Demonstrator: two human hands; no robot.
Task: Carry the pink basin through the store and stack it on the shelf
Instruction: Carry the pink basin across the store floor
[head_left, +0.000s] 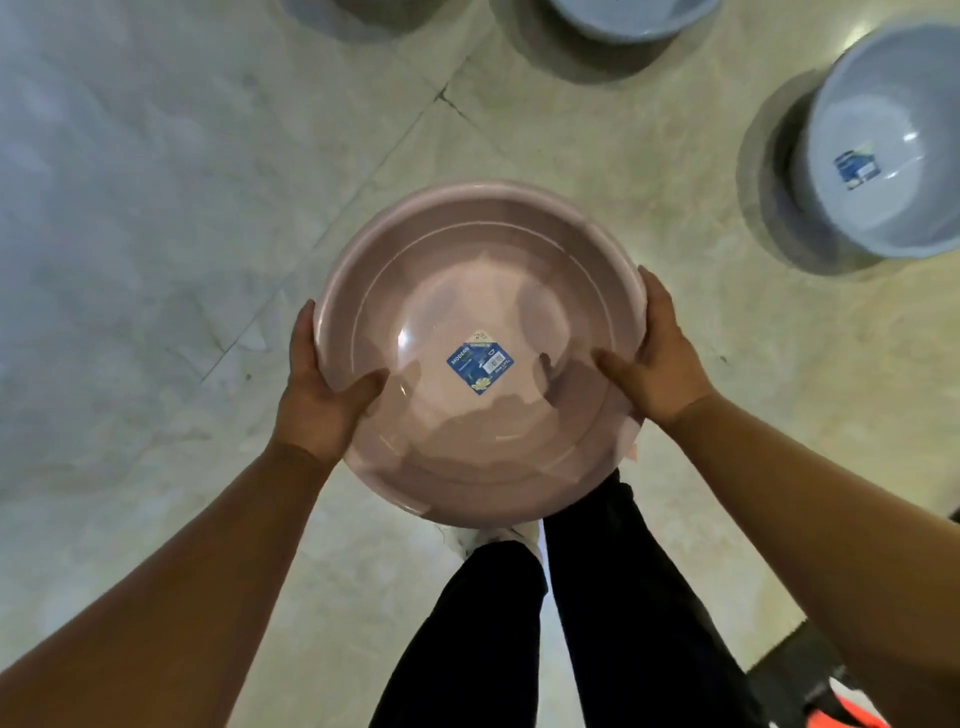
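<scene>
Head view, looking straight down. I see the pink basin (467, 280) held mouth-up above the tiled floor (156, 208). The left hand (322, 400) and right hand (667, 364) clamp opposite sides of its rim, thumbs inside. A blue label (479, 361) lies at its centre. A grey-blue basin (904, 197) stands on the floor, well apart

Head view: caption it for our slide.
Left hand and right hand hold the pink basin above the floor, blue basins nearby.
</scene>
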